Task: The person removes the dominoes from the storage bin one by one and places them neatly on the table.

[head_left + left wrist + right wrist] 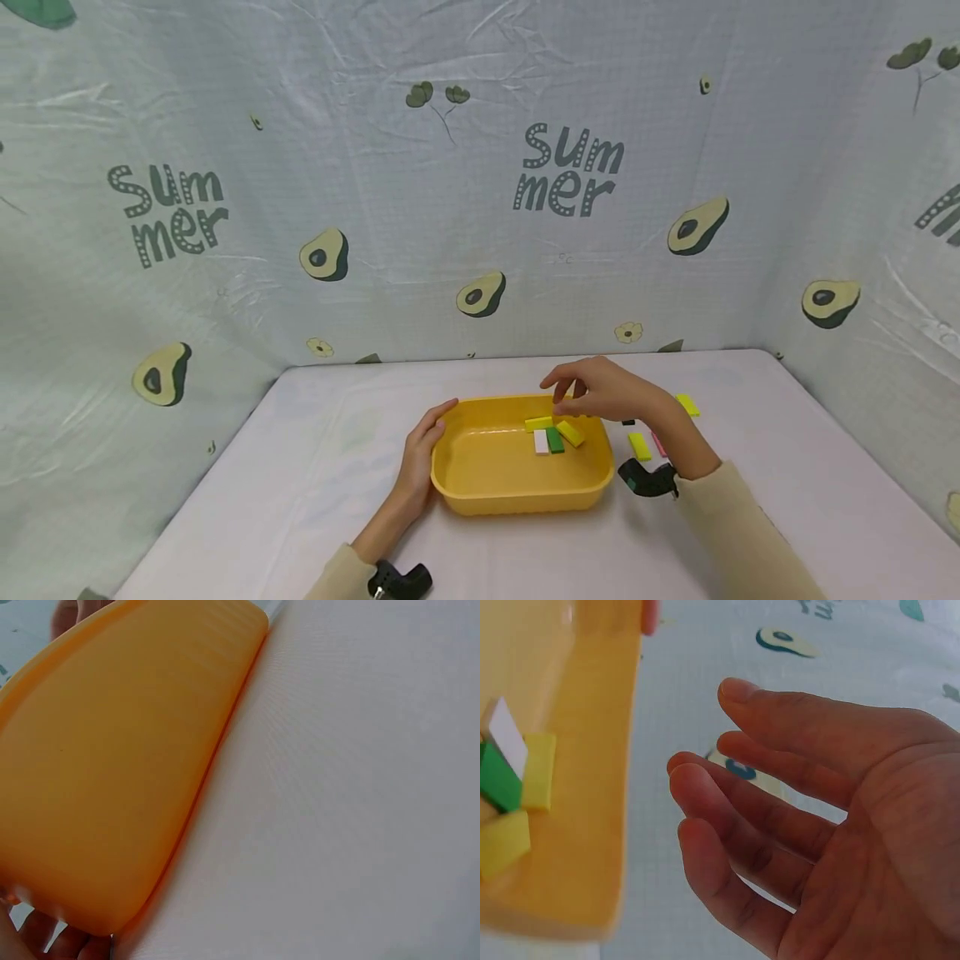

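A yellow plastic tray [517, 503] stands on the white table. My left hand [418, 454] holds it by the left side, with the fingers along the outer wall and the thumb at the rim; the left wrist view shows fingers [67, 941] at the tray's end. Inside the tray, towards the right, lie a white block [541, 442], a green block [555, 440] and two yellow blocks [570, 433]. My right hand [606, 390] hovers over the tray's back right corner. Its fingers are loosely bent, and nothing lies between them in the right wrist view.
Right of the tray, partly behind my right forearm, lie a yellow block [640, 447], a pink block [659, 444], a black piece [628, 422] and another yellow block [687, 405]. A printed cloth [405, 183] hangs behind the table.
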The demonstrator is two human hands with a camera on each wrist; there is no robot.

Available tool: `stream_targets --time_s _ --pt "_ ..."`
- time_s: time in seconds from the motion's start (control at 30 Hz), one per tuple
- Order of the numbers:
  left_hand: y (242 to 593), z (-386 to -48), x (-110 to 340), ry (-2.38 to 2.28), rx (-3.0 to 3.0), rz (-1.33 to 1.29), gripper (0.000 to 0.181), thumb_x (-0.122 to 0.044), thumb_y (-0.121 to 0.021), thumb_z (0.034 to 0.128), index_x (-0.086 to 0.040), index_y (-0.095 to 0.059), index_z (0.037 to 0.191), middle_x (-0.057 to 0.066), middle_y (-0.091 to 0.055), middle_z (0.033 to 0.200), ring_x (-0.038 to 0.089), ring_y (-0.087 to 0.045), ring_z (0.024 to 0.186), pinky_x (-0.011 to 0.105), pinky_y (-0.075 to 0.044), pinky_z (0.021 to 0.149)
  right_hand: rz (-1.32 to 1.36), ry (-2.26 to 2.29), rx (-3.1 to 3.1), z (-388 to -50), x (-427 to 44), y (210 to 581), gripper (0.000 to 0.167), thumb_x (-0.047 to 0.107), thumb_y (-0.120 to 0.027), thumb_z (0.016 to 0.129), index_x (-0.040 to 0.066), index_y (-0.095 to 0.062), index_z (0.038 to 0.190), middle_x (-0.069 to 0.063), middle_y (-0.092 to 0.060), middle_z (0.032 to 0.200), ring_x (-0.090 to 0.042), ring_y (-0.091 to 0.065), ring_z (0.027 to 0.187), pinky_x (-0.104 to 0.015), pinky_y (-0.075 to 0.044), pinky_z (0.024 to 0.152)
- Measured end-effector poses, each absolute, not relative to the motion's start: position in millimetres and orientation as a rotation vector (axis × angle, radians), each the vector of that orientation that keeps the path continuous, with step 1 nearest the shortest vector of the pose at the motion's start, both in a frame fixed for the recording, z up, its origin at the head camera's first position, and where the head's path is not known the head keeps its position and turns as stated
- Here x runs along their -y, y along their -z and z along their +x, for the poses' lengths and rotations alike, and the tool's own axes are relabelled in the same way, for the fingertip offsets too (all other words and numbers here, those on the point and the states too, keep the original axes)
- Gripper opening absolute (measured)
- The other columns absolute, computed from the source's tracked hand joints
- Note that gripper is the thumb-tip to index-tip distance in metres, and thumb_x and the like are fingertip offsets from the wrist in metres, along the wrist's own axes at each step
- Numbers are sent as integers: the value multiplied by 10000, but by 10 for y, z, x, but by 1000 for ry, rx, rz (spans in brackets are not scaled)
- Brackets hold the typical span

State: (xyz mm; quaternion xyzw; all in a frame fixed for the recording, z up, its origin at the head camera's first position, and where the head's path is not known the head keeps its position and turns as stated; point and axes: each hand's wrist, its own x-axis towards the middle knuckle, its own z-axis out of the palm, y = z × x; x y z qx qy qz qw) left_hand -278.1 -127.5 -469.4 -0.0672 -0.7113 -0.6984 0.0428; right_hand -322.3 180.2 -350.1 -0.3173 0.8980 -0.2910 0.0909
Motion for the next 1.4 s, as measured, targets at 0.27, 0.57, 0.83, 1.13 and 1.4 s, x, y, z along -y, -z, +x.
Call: stream_targets --time_s 0.27,0.57,0.83,1.13,1.4 --pt "4713 -2785 1270 2158 2158 -229 453 -187 -344 1109 -75 -507 1517 129 -460 1602 315 -448 1459 297 -395 1176 -951 830 -2621 -3267 -1604 3682 380 194 -752 939 77 -688 1294 -53 -725 1097 -133 -643 885 -262 -584 798" --pt "4715 -2799 1280 2169 2143 -238 451 -185 -355 1108 -58 -506 1513 140 -460 1599 328 -447 1459 261 -409 1154 -840 786 -2603 -3271 -1599 3790 403 157 -774 912 83 -684 1298 -94 -709 1144 -152 -618 881 -278 -591 797" --pt "4714 -2796 1288 2160 2155 -224 451 -184 -356 1105 -70 -514 1512 123 -456 1606 312 -435 1472 284 -385 1182 -873 732 -2605 -3264 -1549 3963 365 156 -811 880 91 -712 1226 -61 -725 1105 -125 -604 853 -276 -565 810" --pt "4698 -2799 1281 2156 2159 -211 448 -182 -359 1103 -74 -521 1507 112 -460 1605 296 -422 1485 317 -357 1207 -911 591 -2734 -3231 -1429 4074 351 154 -836 854 70 -724 1177 -38 -713 1062 -178 -580 911 -393 -547 932" --pt "4704 -2790 1292 2144 2171 -213 450 -191 -349 1109 -83 -514 1514 106 -456 1609 292 -426 1480 337 -351 1220 -922 542 -2759 -3192 -1400 4051 371 148 -856 830 62 -727 1166 -33 -702 1043 -181 -561 912 -418 -539 965"
